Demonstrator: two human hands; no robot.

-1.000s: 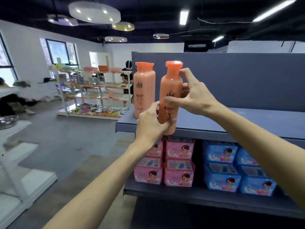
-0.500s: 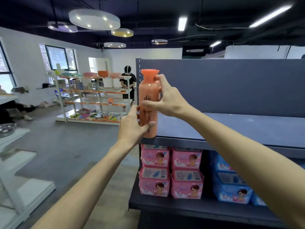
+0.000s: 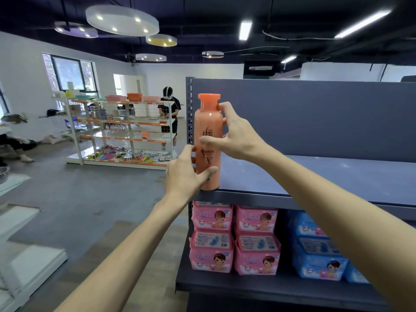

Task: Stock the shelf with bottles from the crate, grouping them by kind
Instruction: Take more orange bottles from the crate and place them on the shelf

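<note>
In the head view, an orange bottle (image 3: 208, 143) is standing upright at the front left corner of the upper shelf (image 3: 315, 176), its base right at the shelf's front edge. The left hand (image 3: 183, 174) is wrapping the lower part of the bottle, thumb lying across the front below the label and fingers curling round the far side. The right hand (image 3: 234, 136) is gripping it higher up, thumb crossing the label and fingertips curling round the neck just below the cap. Both hands are grasping the bottle; neither is letting go yet.

A second ago the bottle was being carried in front of other orange bottles of the same kind standing at this corner; half a second ago it was coming down onto the shelf. Now it is sitting on the surface, and those earlier bottles are hidden behind it, so I cannot tell whether it is touching them. That suggests the placing step is nearly done, with the bottle joining its own kind, and releasing both hands looks like what remains.

The crate is not showing here. On the lower shelf (image 3: 258, 287), pink packs (image 3: 234, 239) are sitting beside blue packs (image 3: 315, 251). Across the room a person (image 3: 168, 109) is working at another shelving unit (image 3: 119, 131).
</note>
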